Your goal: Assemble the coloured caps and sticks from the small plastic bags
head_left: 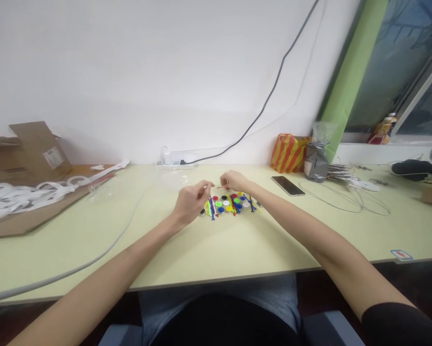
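A small heap of coloured plastic pieces point(230, 204), round caps and thin sticks in red, blue, green, yellow and black, lies on the pale green table point(208, 250). My left hand point(192, 199) hovers at the heap's left edge with fingertips pinched together. My right hand point(234, 181) is just behind the heap and pinches a thin red stick point(221, 187) that points toward the left hand. The two hands are a few centimetres apart. What the left fingertips hold is too small to tell.
A black phone point(288, 185) lies right of the heap. Behind it stand a striped orange bag point(288, 153) and a grey pouch point(315, 161). A power strip point(175, 161) sits by the wall. White cut-outs on cardboard point(28, 202) fill the left; a grey cable point(93, 262) crosses the table.
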A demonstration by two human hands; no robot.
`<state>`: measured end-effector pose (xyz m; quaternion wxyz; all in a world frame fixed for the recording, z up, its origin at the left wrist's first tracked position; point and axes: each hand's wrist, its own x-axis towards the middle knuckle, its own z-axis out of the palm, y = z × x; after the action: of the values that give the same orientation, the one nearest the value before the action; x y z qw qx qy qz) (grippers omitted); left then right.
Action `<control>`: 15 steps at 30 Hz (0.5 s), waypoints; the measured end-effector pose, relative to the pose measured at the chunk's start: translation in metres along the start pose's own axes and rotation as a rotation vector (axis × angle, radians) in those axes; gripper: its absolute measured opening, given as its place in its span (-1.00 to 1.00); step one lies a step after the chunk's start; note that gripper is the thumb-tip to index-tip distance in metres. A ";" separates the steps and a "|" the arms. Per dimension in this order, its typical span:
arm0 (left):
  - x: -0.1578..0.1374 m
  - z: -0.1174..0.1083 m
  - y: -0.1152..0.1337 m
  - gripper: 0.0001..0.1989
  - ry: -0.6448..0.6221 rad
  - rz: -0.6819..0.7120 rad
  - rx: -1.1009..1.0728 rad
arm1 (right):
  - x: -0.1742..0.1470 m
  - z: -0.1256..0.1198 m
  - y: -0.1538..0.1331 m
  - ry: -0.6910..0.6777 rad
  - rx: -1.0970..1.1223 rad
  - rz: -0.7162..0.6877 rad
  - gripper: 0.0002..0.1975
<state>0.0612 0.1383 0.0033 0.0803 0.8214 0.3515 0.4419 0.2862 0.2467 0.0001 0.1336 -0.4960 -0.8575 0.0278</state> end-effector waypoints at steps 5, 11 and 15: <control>0.000 -0.003 0.000 -0.71 0.043 0.042 0.033 | 0.008 -0.005 0.007 0.040 -0.087 0.017 -0.81; 0.001 -0.003 -0.004 -0.70 0.045 0.105 0.148 | -0.015 -0.033 0.015 0.053 -0.009 -0.015 -0.81; 0.000 -0.001 -0.006 -0.70 0.023 0.129 0.183 | -0.050 -0.035 0.024 0.005 0.146 -0.050 -0.83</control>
<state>0.0575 0.1424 0.0018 -0.0275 0.8412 0.3376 0.4216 0.3394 0.2127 0.0193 0.1724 -0.4634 -0.8650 0.0858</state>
